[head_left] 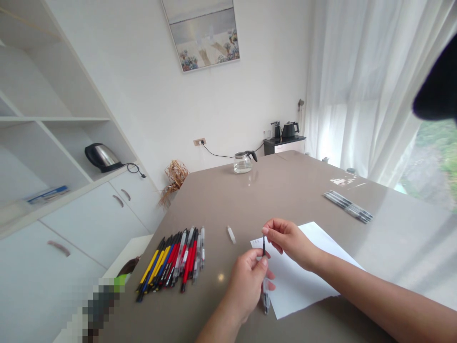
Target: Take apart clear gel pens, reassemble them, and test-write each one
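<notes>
My left hand (pixel 252 274) is closed around a clear-barrelled pen (pixel 266 300), which stands nearly upright with its clip end down. A thin dark pen refill (pixel 264 245) sticks up out of the top of my left grip. My right hand (pixel 285 238) pinches the upper end of that refill between thumb and fingertips. Under both hands lies a sheet of white paper (pixel 303 281), with a few small marks at its upper left corner. A short translucent pen piece (pixel 231 235) rests on the table to the left of the paper.
Many yellow, blue, red and clear pens (pixel 174 259) lie in a row at left. A packet of pen refills or slim pens (pixel 348 206) sits at right. A glass pot (pixel 243 163) stands at the far edge of the brown table (pixel 285 190). Cabinets (pixel 89 224) flank the left.
</notes>
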A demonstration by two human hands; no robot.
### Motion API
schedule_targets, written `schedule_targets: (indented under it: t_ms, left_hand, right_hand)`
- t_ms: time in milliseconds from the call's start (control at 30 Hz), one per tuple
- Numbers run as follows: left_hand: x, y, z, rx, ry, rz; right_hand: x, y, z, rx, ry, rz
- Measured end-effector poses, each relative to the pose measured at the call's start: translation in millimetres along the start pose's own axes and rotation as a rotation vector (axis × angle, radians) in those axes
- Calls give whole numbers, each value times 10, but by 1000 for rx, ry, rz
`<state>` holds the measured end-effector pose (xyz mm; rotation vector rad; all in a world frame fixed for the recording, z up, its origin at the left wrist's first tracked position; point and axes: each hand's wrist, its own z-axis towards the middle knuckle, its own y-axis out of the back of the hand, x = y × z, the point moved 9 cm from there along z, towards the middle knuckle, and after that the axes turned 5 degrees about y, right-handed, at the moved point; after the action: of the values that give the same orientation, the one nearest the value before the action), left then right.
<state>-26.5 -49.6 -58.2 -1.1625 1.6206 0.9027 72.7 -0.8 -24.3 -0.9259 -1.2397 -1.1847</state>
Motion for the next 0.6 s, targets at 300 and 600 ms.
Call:
schedule_targets:
  t_ms: [300,600]
  left_hand:
    - [-79,168,-49,-107,-78,-133]
    - [-215,342,-131,-191,-222,-266]
  right_hand:
    - [-119,84,449,20,-86,-477]
    - [-332,-431,911,103,-134,-991]
